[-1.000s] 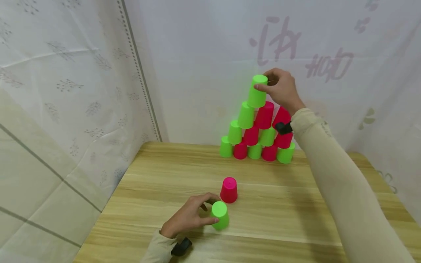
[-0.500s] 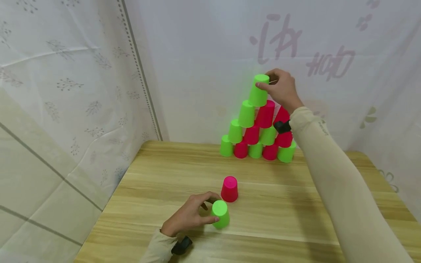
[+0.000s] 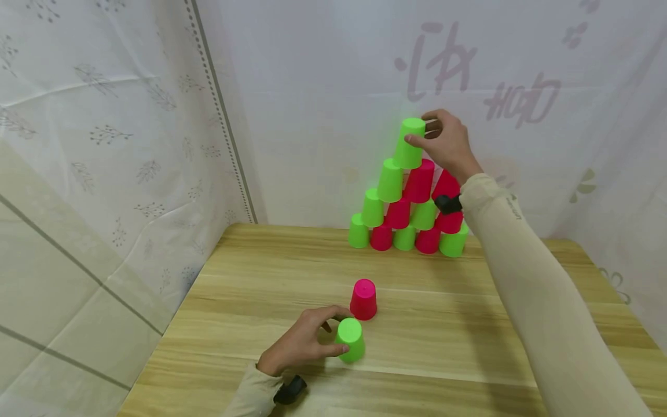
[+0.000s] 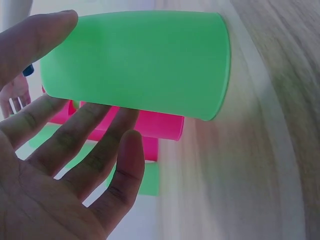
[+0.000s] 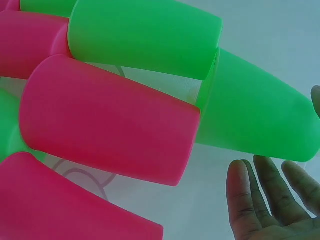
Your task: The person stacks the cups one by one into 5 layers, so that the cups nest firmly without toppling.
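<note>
Green top cup (image 3: 410,143) of the pyramid (image 3: 406,214), upper right, is pinched by the right hand (image 3: 447,143). Lower centre, the left hand (image 3: 304,341) grips a green cup (image 3: 350,340) on the counter (image 3: 260,301).

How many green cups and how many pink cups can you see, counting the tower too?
Green cups: 8
Pink cups: 7
Total: 15 cups in view
</note>
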`<state>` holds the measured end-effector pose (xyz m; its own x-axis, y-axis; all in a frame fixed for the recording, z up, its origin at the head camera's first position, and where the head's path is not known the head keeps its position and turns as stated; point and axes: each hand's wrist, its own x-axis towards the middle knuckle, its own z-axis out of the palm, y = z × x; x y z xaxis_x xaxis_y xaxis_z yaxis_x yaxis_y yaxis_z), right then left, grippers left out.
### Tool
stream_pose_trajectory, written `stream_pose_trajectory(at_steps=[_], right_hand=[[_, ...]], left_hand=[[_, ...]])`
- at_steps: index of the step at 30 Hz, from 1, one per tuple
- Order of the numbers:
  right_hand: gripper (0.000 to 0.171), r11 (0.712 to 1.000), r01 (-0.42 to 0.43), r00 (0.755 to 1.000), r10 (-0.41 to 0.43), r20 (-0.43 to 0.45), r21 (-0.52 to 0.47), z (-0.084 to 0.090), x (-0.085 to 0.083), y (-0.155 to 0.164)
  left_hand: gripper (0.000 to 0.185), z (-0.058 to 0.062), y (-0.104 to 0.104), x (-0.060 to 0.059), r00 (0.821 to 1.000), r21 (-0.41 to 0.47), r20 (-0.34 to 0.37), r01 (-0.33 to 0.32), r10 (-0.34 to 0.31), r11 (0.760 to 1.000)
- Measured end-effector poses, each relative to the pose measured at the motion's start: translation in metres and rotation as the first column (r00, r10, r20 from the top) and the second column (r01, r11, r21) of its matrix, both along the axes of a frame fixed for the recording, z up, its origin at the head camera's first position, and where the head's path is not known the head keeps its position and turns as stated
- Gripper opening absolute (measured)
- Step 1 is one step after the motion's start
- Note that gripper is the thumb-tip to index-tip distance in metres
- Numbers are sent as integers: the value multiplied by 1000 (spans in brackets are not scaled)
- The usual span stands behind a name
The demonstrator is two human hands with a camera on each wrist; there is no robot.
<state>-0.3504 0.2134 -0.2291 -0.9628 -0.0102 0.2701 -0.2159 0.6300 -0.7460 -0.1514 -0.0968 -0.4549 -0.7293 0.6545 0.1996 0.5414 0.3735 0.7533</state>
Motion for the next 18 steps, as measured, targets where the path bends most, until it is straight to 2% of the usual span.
stream_pose_trajectory(at_steps=[6, 10, 14, 18], right_hand=[[67, 1000, 3, 1000, -3, -6, -21, -2, 6, 6], [63, 998, 7, 1000, -9, -28, -56, -1, 15, 12], [59, 998, 12, 998, -15, -67, -58, 1, 29, 20], [53, 1000, 8, 993, -10, -119, -18, -2, 46, 28]], left_hand=[[44, 5, 0, 0, 1000, -9, -4, 10, -10, 1000], [44, 14, -1, -2, 999, -33, -23, 25, -26, 999], [42, 29, -2, -6, 997, -48, -55, 51, -53, 998], [40, 50, -5, -13, 994, -55, -79, 70, -75, 996]])
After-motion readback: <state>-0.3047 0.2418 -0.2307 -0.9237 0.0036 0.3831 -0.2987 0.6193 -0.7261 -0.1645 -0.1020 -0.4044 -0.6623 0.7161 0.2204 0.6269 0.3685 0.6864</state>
